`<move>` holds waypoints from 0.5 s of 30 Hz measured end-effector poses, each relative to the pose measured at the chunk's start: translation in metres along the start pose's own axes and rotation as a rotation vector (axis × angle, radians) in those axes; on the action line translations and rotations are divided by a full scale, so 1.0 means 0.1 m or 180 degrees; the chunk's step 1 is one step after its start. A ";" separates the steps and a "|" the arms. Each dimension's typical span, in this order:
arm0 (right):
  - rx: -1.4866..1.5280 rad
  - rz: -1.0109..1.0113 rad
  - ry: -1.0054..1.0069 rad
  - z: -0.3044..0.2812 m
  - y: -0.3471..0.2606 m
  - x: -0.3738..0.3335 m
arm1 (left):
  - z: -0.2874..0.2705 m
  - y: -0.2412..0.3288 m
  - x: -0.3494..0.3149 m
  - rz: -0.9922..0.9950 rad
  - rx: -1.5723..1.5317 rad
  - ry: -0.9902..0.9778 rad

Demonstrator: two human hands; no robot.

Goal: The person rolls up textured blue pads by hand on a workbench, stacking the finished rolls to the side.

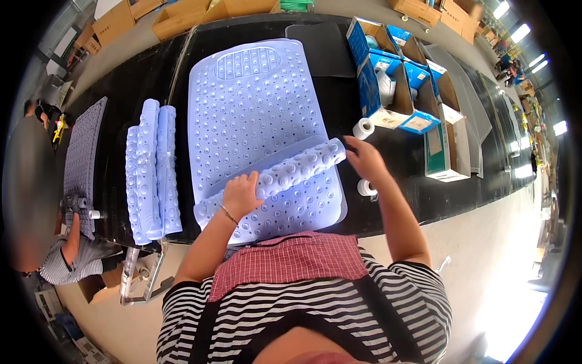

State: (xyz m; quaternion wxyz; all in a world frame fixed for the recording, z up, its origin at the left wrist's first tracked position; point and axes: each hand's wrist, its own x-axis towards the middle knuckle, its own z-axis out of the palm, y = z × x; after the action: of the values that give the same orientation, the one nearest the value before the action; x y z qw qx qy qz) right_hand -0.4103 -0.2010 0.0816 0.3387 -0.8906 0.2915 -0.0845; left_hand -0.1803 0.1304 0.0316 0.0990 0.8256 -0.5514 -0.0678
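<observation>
In front of me lies a stack of light-blue bath mats (pixel 254 109) with suction cups facing up. Across its near half sits a rolled bath mat (pixel 297 171), slanting up to the right. My left hand (pixel 242 195) is closed over the left part of this roll, fingers wrapped on top. At the roll's right end my right hand (pixel 365 161) grips the edge, its fingertips partly hidden. Two white tape rolls (pixel 364 128) stand close to my right hand, one beyond it and one nearer me.
Several finished mat rolls (pixel 151 176) lie to the left. Open blue cardboard boxes (pixel 394 85) stand at the right on the black table (pixel 388 209). A dark flat sheet (pixel 324 48) lies behind the mats. At far left, a co-worker's gloved hand (pixel 74 203) touches a grey mat (pixel 85 158).
</observation>
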 end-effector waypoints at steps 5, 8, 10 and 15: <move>-0.1432 0.1017 -0.0795 0.04 1.39 -0.48 | -0.04 0.14 -0.04 0.0042 0.0087 -0.0094; -0.0900 0.1407 -0.0778 0.26 1.63 -0.56 | -0.02 0.32 -0.31 -0.0175 0.0138 -0.0118; -0.1594 0.1402 -0.0714 0.28 1.93 -0.67 | 0.03 0.39 -0.32 -0.0144 0.0101 0.0121; 0.1727 0.1234 -0.0107 0.00 1.35 -0.42 | 0.07 0.44 -0.49 -0.0418 0.0257 0.0031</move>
State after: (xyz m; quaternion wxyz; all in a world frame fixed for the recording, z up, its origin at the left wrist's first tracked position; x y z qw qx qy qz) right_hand -0.5070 -0.2577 -0.0043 0.5780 -0.6972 0.4167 -0.0784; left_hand -0.2397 0.1586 0.0352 0.0636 0.8636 -0.4979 -0.0479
